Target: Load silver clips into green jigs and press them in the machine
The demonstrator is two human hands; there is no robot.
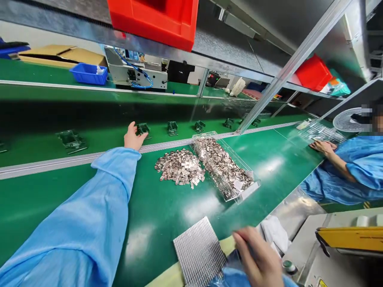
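The green tabletop (pixel 155 223) fills the view, and beyond its metal rail runs a green strip (pixel 112 137). On the right, a co-worker (pixel 362 163) bends over the far end! Mid-tabletop, a clear tray (pixel 248 192) sits brimming with small metal pieces, a loose heap (pixel 181 167) just beside it. Nearer, a ribbed metal block (pixel 199 249), and by it the right hand (pixel 260 257), blurred, fingers curled; what its grip holds, if anything, can't be told. Over at the rail, the left hand (pixel 133 139) has thumb and fingers around a dark green part (pixel 143 128) on the strip; whether that grip has closed, can't tell!
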